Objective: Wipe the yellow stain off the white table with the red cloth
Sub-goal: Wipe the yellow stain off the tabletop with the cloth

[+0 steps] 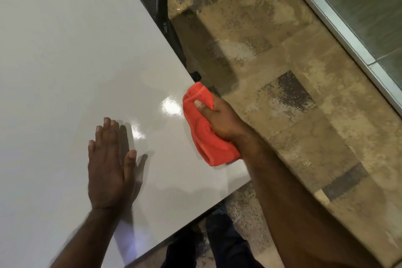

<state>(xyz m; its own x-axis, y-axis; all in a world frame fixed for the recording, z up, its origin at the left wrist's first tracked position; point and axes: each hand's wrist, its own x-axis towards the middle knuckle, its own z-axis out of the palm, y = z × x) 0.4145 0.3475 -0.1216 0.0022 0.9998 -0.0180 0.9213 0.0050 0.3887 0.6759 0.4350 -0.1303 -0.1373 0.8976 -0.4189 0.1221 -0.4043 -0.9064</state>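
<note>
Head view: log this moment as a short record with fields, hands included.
table: white, glossy
cloth: red, bunched, on the table near its right edge
right hand: grips the cloth
left hand: flat on the table, fingers straight, apart from the cloth
stain: no yellow visible
floor: mottled brown tiles

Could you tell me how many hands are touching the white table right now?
1: the left hand lies flat on the white table. The right hand grips the red cloth at the table's edge.
</note>
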